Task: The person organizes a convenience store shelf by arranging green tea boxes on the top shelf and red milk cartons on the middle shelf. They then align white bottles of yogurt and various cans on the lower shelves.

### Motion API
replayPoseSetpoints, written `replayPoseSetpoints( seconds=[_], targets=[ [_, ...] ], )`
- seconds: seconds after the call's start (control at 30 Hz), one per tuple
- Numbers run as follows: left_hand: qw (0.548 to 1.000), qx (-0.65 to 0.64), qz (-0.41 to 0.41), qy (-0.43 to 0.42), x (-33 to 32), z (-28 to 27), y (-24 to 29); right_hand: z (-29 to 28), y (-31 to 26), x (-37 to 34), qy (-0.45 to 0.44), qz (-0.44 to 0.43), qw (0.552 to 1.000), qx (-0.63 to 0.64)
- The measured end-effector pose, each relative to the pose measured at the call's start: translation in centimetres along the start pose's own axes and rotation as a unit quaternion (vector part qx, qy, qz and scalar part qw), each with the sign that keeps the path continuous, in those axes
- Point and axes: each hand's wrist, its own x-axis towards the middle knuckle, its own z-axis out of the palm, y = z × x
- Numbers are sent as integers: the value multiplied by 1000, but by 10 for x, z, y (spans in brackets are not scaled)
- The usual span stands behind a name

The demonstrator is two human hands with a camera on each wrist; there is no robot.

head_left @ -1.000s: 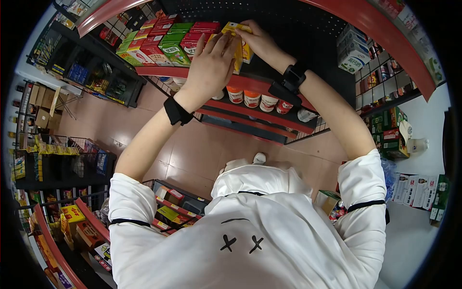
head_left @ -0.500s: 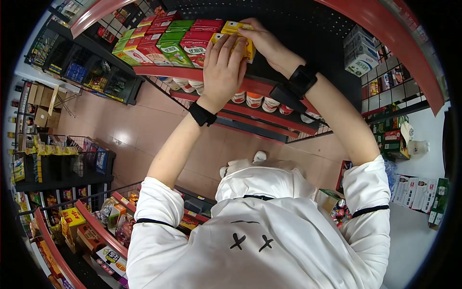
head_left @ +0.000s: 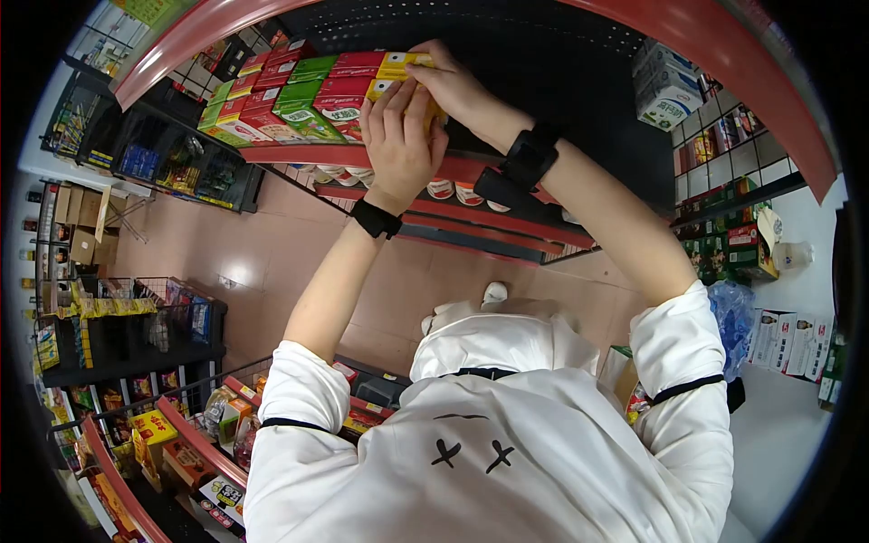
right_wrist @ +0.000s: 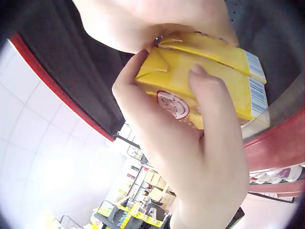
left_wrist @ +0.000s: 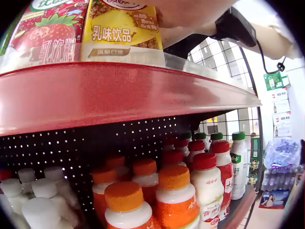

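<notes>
Two yellow drink cartons stand one behind the other on the upper shelf, at the right end of a row of red and green cartons. My left hand grips the front one; its thumb lies on the carton's side and a finger bends at the top corner. Reaching over from behind, my right hand holds the rear carton, thumb across its top, other fingers largely hidden. The left wrist view shows the front yellow carton beside a red strawberry carton, just behind the clear shelf lip.
The red shelf edge runs in front of the cartons. Bottles with orange and red caps line the shelf below. White packs stand at the shelf's far right by a wire mesh side. A red upper rail arches overhead.
Both hands have shifted left with the yellow cartons, which now sit up against the red ones. The left hand has moved from spread fingers to a bent-finger hold on the front carton.
</notes>
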Motion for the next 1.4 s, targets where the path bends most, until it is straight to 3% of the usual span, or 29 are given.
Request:
replayPoseSetpoints(
  seconds=[0.17,0.57,0.63,0.67,0.77,0.8,0.83,0.87,0.9,0.93,1.0,1.07,1.1,1.17,1.3,1.37,1.4],
  targets=[
    [999,10,-3,30,-1,7,3,4,14,5,23,-45,998,-42],
    [999,10,-9,32,0,2,7,-12,-17,-3,-13,-3,990,-138],
    [999,30,-13,7,1,0,7,-27,-33,-1,-128,49,971,-198],
    [999,35,-2,7,1,-2,6,-36,-34,3,-140,10,975,-174],
    [999,35,8,-5,2,-6,4,-62,-24,13,-40,-44,980,-192],
    [999,43,8,-11,2,-7,5,-74,-29,7,10,-110,972,-209],
    [999,46,10,-5,2,-8,5,-93,-38,6,-14,-26,974,-226],
    [999,45,9,-12,2,-9,5,-112,-44,-1,0,-83,964,-251],
    [999,44,7,-18,2,-9,5,-126,-45,-10,24,-85,973,-214],
    [999,41,6,-19,2,-8,5,-145,-34,-10,55,-160,956,-237],
    [999,33,5,-16,1,-7,5,-177,-30,-27,104,-140,938,-298],
    [1000,11,-6,-23,4,-8,9,-202,-17,-45,195,-137,887,-396],
    [1000,8,-3,-20,4,-9,12,-213,-17,-56,200,-137,885,-398],
    [999,3,-34,-23,8,-11,17,-227,-19,-80,224,-83,824,-514],
    [996,-67,-58,-21,31,-22,43,-239,-22,-109,266,-40,791,-549],
    [994,-99,-50,-23,51,-22,72,-246,-6,-110,267,-61,723,-634],
    [989,-135,-15,-50,65,-22,89,-247,-4,-111,268,-57,724,-633]
  ],
)
